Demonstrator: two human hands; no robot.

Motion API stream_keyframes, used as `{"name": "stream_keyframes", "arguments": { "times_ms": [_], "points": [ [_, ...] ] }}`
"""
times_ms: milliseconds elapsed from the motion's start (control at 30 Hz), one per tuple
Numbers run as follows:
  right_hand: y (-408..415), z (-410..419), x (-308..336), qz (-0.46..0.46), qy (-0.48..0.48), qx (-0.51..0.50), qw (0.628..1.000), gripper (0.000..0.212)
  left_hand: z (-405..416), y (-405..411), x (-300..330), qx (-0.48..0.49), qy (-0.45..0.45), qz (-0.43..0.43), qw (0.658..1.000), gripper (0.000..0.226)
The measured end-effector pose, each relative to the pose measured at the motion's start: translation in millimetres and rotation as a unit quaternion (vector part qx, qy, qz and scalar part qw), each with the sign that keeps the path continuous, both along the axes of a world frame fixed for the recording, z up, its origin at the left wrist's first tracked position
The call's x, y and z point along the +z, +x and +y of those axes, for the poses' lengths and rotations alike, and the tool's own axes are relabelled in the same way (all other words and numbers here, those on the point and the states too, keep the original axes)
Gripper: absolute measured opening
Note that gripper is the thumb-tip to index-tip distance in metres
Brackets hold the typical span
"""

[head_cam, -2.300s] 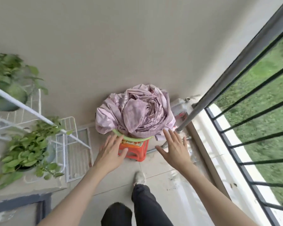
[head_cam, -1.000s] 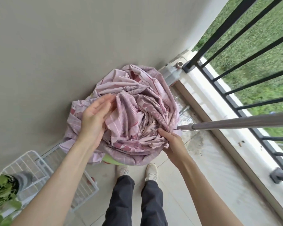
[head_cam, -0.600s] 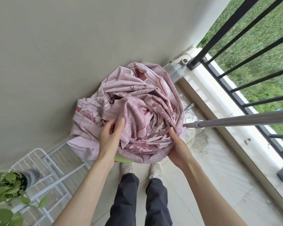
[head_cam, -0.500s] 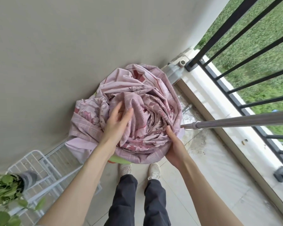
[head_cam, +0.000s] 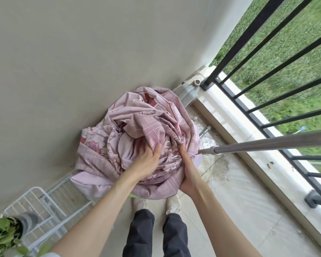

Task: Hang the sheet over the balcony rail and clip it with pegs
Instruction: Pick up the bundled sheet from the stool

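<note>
The sheet (head_cam: 137, 138) sits bundled in a heap against the wall, left hand (head_cam: 146, 160) clutching a fold on top, right hand (head_cam: 188, 173) cupping its near side. Just beyond the right hand, the metal pole (head_cam: 267, 143) could snag trailing cloth, and loose folds may drag the wet floor (head_cam: 230, 182).
</note>
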State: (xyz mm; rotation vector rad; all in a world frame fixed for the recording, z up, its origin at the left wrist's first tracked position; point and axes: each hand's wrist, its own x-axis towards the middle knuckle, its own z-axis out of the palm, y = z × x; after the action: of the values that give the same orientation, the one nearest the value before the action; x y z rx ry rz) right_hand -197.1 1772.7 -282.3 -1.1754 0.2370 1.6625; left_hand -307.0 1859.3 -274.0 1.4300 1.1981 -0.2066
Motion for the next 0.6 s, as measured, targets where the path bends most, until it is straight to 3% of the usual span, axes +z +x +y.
{"name": "stream_keyframes", "arguments": {
  "times_ms": [100, 267, 333, 433, 533, 600],
  "points": [
    [-4, 5, 11, -0.062, 0.014, 0.004, 0.998, 0.063, 3, -1, 12, -0.001, -0.007, 0.025, 1.0, 0.068],
    [-9, 41, 75, -0.117, 0.077, 0.009, 0.99, 0.055, 30, -5, 76, 0.011, 0.029, -0.024, 0.999, 0.102],
    [-11, 61, 110, -0.164, 0.099, 0.028, 0.981, 0.05, 45, -5, 115, 0.027, 0.041, -0.085, 0.995, 0.092],
    [-16, 87, 168, -0.189, 0.137, 0.039, 0.972, 0.05, 66, -13, 181, 0.057, 0.067, -0.157, 0.984, 0.054],
    [-21, 108, 225, -0.184, 0.165, 0.037, 0.968, 0.059, 82, -27, 239, 0.085, 0.094, -0.205, 0.97, 0.052],
    [-26, 115, 258, -0.18, 0.189, 0.066, 0.963, 0.059, 87, -37, 273, 0.088, 0.096, -0.237, 0.963, 0.038]
  ]
}}
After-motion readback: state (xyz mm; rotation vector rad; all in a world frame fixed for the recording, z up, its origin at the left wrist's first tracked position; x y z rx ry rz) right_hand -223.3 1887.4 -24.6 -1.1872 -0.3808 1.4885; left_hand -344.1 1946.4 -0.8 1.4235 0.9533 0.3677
